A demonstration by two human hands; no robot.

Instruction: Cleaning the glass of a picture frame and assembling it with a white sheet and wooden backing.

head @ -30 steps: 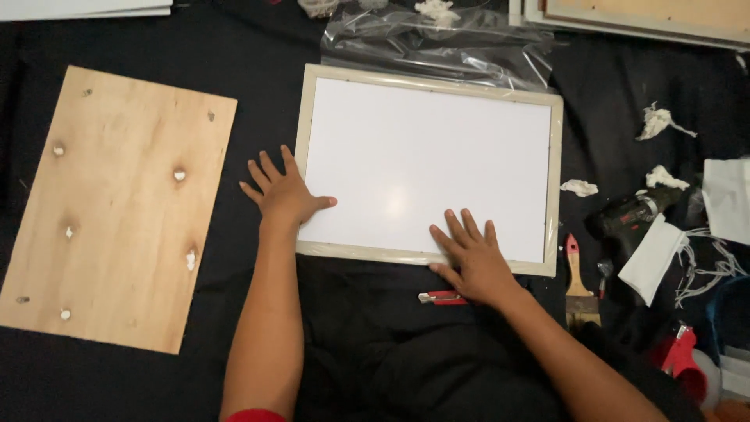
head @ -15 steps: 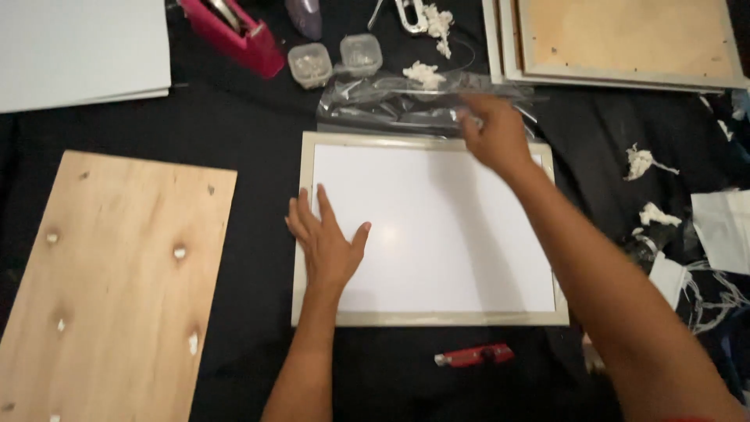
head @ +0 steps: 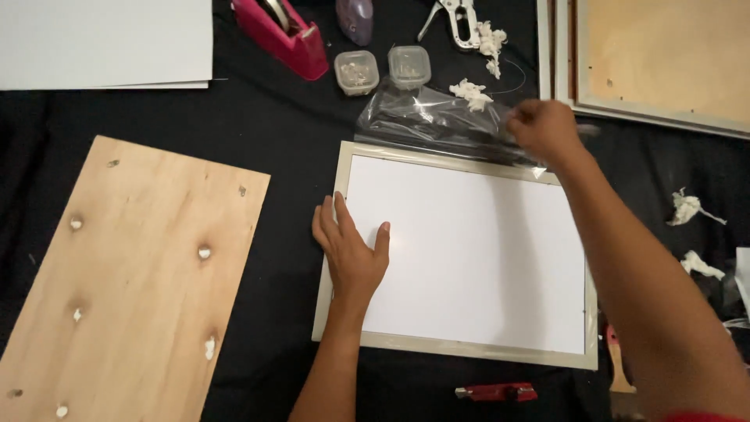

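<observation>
The left hand (head: 353, 254) lies flat, fingers spread, on the left part of the white panel in a pale frame (head: 469, 250), pressing it onto the black cloth (head: 297, 156). It holds nothing. The right hand (head: 544, 129) reaches to the far edge of the frame, fingers curled on the crumpled clear plastic sheet (head: 437, 121) that lies there; it is blurred, so the grip looks closed but is hard to judge. The plastic looks light, limp and slippery, best pinched at an edge. The frame seems stiff and flat, probably fragile, best held by its rails. At left lies a plywood board (head: 133, 281). Far off stand a pink tape dispenser (head: 281, 35) and two small tubs (head: 383, 69).
</observation>
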